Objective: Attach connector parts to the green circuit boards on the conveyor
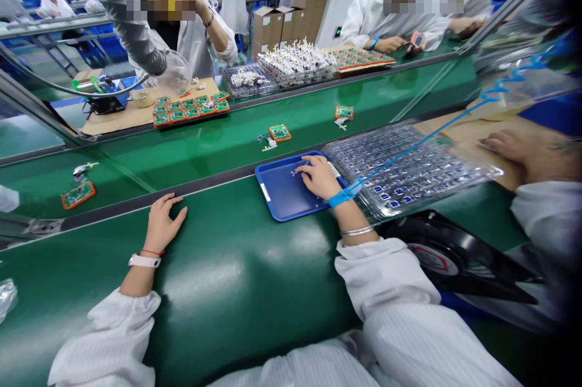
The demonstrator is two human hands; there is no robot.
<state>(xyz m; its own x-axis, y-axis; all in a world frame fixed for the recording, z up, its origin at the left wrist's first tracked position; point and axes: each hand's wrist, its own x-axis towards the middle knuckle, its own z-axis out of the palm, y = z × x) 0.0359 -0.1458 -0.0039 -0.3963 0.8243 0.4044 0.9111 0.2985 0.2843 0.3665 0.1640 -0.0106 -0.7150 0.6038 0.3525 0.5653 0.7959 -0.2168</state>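
Note:
My left hand (162, 224) rests on the green table near the edge of the conveyor, fingers loosely curled, holding nothing I can see. My right hand (319, 176) reaches into a blue tray (277, 196), its fingertips pressed down on tiny parts on the tray floor. A blue wrist strap (344, 194) with a coiled cord circles that wrist. Right of the blue tray lies a clear blister tray (409, 162) filled with small blue components.
Circuit boards in orange frames (280, 132) (344, 112) (78, 194) ride the green conveyor (191, 144). A co-worker's hand (522, 153) rests at the right. Across the belt, people sit by trays of boards (191, 109) and cardboard boxes (291, 17). A black fan (454, 253) sits at the lower right.

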